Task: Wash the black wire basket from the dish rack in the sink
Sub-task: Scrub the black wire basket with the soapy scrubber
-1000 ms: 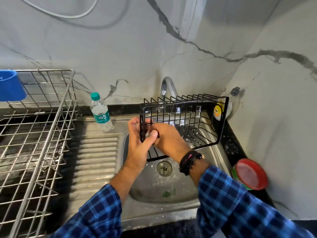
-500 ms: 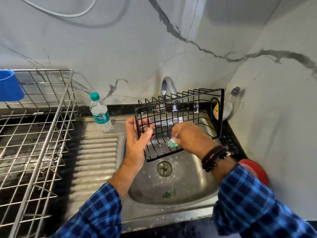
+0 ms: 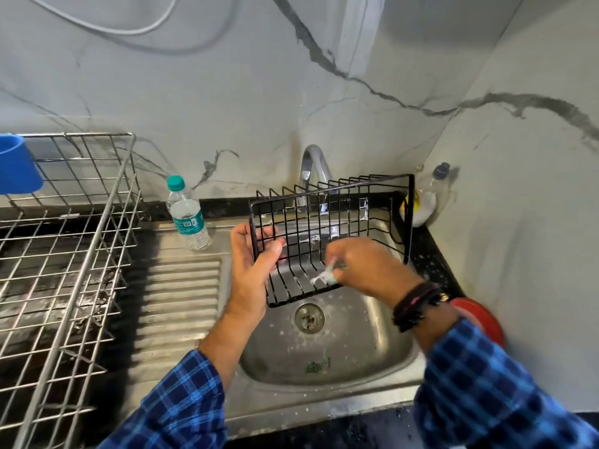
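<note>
- Black wire basket hangs tilted above the sink, over its drain, not resting on the bowl.
- We grip its end wires with our left hand. Our right hand pinches a small soapy scrubber against the basket's floor.
- We judge slipping the main risk. Only one hand holds the soapy wires, so a hard rub could drop the basket into the sink.

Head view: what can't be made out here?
Head view only:
- Scrub pad: motion-blurred, mostly inside the right hand; type unclear.
- Tap outlet: behind the black wire basket; water flow unknown.
- Blue container: cut by left edge.
- Red lid: mostly behind the right sleeve.
</note>
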The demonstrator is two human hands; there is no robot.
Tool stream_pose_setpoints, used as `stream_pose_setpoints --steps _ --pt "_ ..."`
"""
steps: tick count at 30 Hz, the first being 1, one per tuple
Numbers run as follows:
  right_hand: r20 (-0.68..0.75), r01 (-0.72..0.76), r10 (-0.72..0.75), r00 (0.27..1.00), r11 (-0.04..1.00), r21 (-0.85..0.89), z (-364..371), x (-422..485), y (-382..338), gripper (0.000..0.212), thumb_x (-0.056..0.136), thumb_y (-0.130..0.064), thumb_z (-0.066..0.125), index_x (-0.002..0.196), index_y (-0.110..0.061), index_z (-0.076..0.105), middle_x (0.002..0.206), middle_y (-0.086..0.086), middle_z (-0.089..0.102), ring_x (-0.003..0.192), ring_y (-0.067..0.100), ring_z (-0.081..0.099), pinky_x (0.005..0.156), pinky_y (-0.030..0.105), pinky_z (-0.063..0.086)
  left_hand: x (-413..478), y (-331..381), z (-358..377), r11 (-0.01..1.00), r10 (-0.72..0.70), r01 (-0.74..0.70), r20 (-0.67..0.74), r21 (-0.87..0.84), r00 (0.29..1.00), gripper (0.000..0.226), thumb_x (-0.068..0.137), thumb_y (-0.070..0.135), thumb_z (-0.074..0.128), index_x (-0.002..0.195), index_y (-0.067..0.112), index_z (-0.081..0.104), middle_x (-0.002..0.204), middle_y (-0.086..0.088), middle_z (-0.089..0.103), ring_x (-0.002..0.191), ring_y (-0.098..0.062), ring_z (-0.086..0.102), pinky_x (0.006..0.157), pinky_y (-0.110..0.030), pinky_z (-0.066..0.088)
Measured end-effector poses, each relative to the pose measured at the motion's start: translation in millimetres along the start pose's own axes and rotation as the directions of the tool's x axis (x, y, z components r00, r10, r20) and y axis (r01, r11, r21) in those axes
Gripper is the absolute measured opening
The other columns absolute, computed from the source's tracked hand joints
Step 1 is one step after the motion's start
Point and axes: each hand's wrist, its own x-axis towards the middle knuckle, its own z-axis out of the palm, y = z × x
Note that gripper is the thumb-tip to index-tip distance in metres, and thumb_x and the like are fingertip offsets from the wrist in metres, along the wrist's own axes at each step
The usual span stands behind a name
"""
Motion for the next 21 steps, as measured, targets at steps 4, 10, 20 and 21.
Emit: stream_pose_setpoints --steps 4,10,20,21 --pt "-0.168 -0.222 0.184 0.969 0.943 -0.249 -19 -1 41 0.009 0.096 -0.013 0.058 0.102 -0.016 0.064 0.104 0.009 0.066 0.096 0.026 0.064 0.087 0.037 0.054 2 0 -1 0.999 -0.04 0.041 0.006 -0.021 0.999 0.032 0.075 0.028 0.073 0.104 0.035 0.058 0.105 -0.003 0.063 0.101 -0.031 0.057 0.092 -0.059 0.047" --pt "-0.117 -0.266 0.243 0.963 0.928 -0.26 14 21 13 0.01 0.094 -0.018 0.062 0.102 -0.014 0.066 0.1 0.009 0.066 0.088 0.026 0.059 0.079 0.03 0.047 6 1 7 0.999 -0.028 0.021 0.152 0.045 0.988 0.04 0.078 0.02 0.07 0.114 0.025 0.053 0.109 -0.014 0.058 0.106 -0.034 0.055 0.102 -0.065 0.041" --pt "-0.622 -0.048 0.422 0.659 0.849 0.526 16 38 3 0.01 0.093 -0.015 0.069 0.102 -0.017 0.071 0.104 -0.001 0.067 0.09 0.01 0.066 0.082 0.019 0.056 4 0 7 0.986 -0.165 0.162 0.148 0.031 0.975 0.04 0.072 0.025 0.073 0.108 0.031 0.057 0.11 -0.008 0.064 0.105 -0.035 0.06 0.095 -0.06 0.048" --pt "-0.619 -0.033 0.504 0.603 0.791 0.611 16 42 1 0.008 0.091 -0.014 0.071 0.099 -0.017 0.071 0.101 -0.001 0.069 0.088 0.01 0.066 0.078 0.018 0.056 3 0 10 0.983 -0.185 0.182 0.148 0.035 0.971 0.042 0.07 0.027 0.073 0.108 0.034 0.057 0.108 -0.006 0.065 0.102 -0.033 0.06 0.09 -0.057 0.048"
